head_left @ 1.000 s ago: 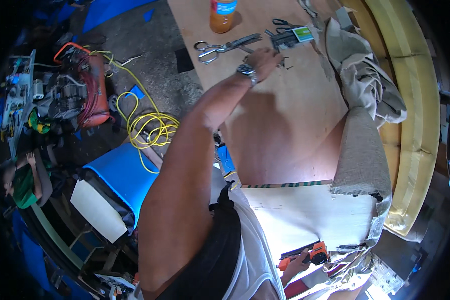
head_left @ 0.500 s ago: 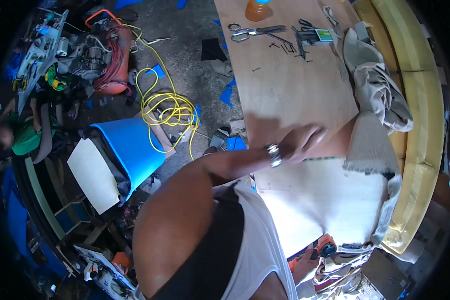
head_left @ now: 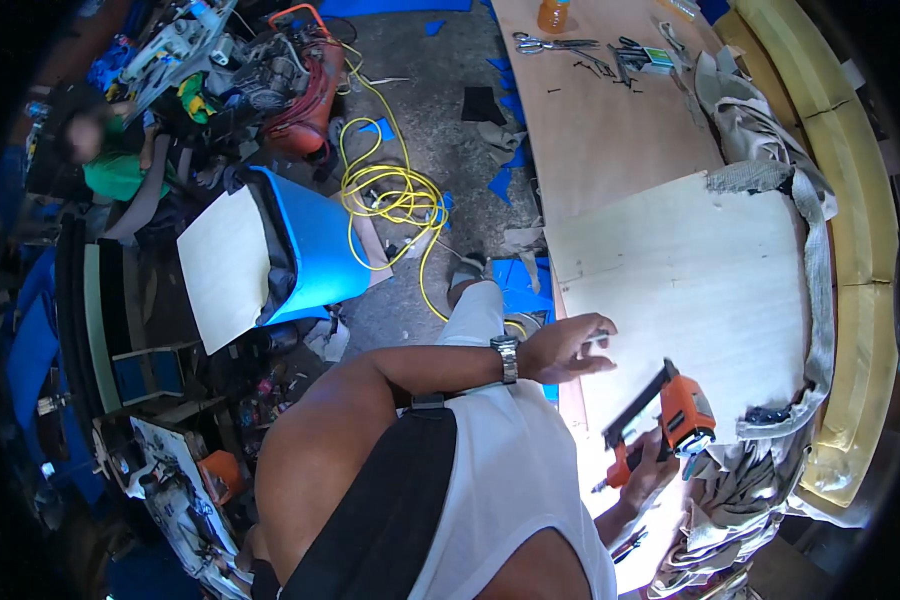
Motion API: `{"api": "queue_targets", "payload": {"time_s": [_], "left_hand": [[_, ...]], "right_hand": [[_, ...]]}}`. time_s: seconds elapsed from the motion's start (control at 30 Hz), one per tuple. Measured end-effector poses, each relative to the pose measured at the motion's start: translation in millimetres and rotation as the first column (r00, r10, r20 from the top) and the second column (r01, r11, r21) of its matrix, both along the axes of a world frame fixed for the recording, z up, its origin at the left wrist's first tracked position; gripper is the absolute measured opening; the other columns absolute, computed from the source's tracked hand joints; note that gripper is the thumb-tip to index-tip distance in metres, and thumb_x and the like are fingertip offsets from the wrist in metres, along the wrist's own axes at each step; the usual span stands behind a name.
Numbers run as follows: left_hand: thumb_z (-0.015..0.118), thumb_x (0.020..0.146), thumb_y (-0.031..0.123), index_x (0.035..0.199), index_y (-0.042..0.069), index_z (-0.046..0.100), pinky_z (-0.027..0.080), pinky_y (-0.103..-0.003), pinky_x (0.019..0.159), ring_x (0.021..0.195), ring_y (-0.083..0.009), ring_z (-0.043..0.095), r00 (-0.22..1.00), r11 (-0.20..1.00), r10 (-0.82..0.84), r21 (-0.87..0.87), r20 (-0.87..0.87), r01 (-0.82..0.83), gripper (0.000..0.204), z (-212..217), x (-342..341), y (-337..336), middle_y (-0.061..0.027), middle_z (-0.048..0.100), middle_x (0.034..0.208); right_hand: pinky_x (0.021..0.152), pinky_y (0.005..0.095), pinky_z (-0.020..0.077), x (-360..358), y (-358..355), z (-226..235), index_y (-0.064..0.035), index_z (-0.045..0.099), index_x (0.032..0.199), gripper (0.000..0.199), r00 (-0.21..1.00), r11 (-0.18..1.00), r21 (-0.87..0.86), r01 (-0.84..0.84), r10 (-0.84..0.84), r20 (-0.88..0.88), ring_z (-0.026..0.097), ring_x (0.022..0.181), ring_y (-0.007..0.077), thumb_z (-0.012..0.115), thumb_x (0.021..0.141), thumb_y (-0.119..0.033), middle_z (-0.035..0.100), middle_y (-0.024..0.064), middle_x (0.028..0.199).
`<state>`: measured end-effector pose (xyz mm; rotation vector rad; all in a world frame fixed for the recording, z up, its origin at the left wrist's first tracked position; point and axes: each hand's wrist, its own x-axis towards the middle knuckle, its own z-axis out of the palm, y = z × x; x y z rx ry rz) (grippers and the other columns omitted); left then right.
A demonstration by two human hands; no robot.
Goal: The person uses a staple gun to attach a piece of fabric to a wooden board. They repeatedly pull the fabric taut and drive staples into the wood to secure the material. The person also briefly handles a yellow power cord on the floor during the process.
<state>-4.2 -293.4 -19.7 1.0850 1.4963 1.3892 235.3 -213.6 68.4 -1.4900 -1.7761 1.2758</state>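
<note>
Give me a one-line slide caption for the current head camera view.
Right hand gripping an orange-and-black tool, left hand close by, at a pale board edged with grey fabric.

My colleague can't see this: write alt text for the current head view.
A person's right hand grips an orange-and-black staple or nail gun by a pale fabric-edged board; the left hand is half curled nearby, its contents unclear. Metal scissors and loose fasteners lie toward the tabletop's far end; a yellow hose coils on the floor.

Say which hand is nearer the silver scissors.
Left: the left hand is well short of the silver scissors; the right hand, gripping the orange tool, is farther back and rightward.
</note>
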Motion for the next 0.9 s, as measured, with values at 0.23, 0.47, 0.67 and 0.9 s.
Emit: {"api": "queue_targets", "payload": {"time_s": [0.23, 0.47, 0.67, 0.9], "left_hand": [[0.077, 0.083, 0.041, 0.132, 0.002, 0.05, 0.056, -0.039, 0.076, 0.094, -0.0311, 0.069, 0.975, 1.0, 0.008, -0.007, -0.223, -0.01, 0.068, 33, 38, -37, -0.0192, 0.064, 0.113], [0.079, 0.078, 0.034, 0.122, 0.002, 0.058, 0.055, -0.041, 0.07, 0.084, -0.0312, 0.068, 0.752, 0.88, 0.474, 0.238, -0.457, -0.41, 0.058, 39, 27, -93, -0.0157, 0.067, 0.099], [0.072, 0.083, 0.045, 0.109, 0.004, 0.063, 0.052, -0.046, 0.067, 0.077, -0.0375, 0.067, 0.624, 0.8, 0.557, 0.153, -0.547, -0.58, 0.049, 10, -2, -170, -0.0192, 0.066, 0.084], [0.071, 0.085, 0.049, 0.101, 0.003, 0.065, 0.052, -0.046, 0.062, 0.072, -0.0377, 0.067, 0.536, 0.641, 0.634, -0.01, -0.557, -0.768, 0.049, 9, -16, -311, -0.02, 0.065, 0.078]], "right_hand": [[0.07, 0.0345, 0.0485, -37, -43, -15, 0.0072, 0.046, 0.119, 0.051, 0.635, 0.95, 0.061, -0.306, 0.252, -0.73, 0.055, 0.077, 0.0182, 0.064, 0.096, -0.035, 0.056, 0.0119, 0.085], [0.071, 0.0335, 0.0496, -82, -87, -12, 0.0055, 0.048, 0.109, 0.042, 0.534, 0.93, -0.012, -0.368, 0.201, -0.821, 0.057, 0.074, 0.0195, 0.057, 0.1, -0.034, 0.057, 0.0125, 0.08], [0.059, 0.0315, 0.0511, -138, -151, -24, -0.0022, 0.049, 0.105, 0.031, 0.664, 0.884, -0.251, -0.393, 0.084, -0.743, 0.056, 0.063, 0.0148, 0.057, 0.101, -0.032, 0.056, 0.0061, 0.071], [0.057, 0.0324, 0.0522, -190, -244, -38, -0.003, 0.051, 0.116, 0.032, 0.6, 0.668, -0.337, -0.664, 0.207, -0.773, 0.058, 0.057, 0.0161, 0.06, 0.099, -0.028, 0.056, 0.006, 0.069]]}}
